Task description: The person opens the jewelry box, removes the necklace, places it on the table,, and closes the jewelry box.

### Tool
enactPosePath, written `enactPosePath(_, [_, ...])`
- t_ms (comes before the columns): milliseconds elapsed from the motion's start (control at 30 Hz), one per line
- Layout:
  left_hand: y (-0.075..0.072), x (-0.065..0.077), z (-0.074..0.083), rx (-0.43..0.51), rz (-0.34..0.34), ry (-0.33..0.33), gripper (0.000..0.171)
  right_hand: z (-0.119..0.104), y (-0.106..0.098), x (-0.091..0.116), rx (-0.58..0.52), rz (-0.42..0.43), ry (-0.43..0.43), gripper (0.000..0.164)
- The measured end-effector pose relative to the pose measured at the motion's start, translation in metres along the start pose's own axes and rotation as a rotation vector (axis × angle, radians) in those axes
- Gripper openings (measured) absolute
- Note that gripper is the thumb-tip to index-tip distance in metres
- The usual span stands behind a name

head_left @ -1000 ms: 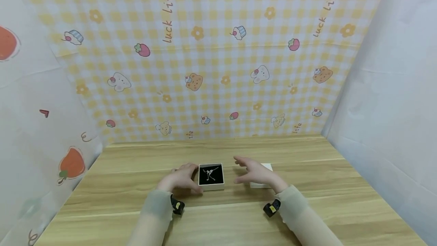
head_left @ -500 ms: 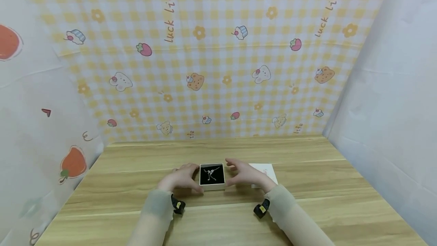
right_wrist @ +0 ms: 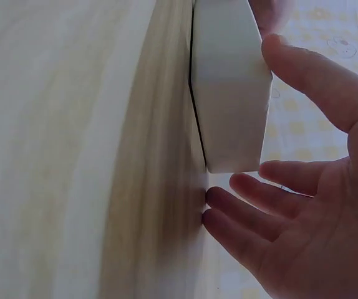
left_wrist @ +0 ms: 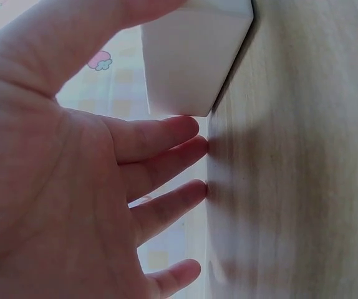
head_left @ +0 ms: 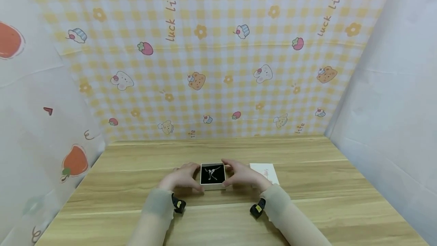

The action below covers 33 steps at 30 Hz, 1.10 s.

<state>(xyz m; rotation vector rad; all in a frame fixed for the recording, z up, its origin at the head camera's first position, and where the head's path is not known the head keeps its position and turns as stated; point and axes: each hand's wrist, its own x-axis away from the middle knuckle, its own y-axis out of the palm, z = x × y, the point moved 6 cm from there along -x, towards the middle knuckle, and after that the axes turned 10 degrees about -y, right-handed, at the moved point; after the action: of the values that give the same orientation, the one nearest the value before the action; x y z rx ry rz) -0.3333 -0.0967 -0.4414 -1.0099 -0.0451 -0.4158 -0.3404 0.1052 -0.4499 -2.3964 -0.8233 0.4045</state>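
A small white jewelry box [head_left: 213, 186], with a black insert, sits on the table between both hands. On the insert lies a silvery piece of jewelry [head_left: 212, 172] with thin, branching strands. My left hand [head_left: 182, 177] grips the box's left end, thumb at the near corner and index finger at the far one. The right hand [head_left: 242, 174] holds the opposite end the same way. In the left wrist view, the thumb overlaps the box's white side [left_wrist: 188, 62] and the other fingertips reach toward the tabletop. The right wrist view shows the right thumb [right_wrist: 297, 68] at the box's upper edge.
To the right, partly behind the right hand and wrist, lies a square white lid [head_left: 268, 171] with a pinkish print. The wooden table [head_left: 218, 223] runs back to a yellow-checked cloth [head_left: 211, 60]. White cloths hang at both sides.
My right hand has moved left from over the white lid to the right end of the jewelry box, uncovering the lid's print. The left hand has stayed at the box's left end.
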Motion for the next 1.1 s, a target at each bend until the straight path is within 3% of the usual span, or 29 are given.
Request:
enactPosePath(633, [-0.004, -0.001, -0.005, 0.016, -0.017, 0.018, 0.092, 0.001, 0.000, -0.002, 0.038, -0.004, 0.023, 0.089])
enactPosePath(800, [-0.011, 0.004, -0.007, 0.041, -0.017, 0.015, 0.081, -0.004, 0.000, -0.002, 0.051, -0.007, 0.027, 0.089])
enactPosePath(1100, [-0.026, 0.003, 0.003, 0.011, 0.145, 0.081, 0.053, -0.008, -0.001, -0.004, 0.066, -0.015, 0.046, 0.089])
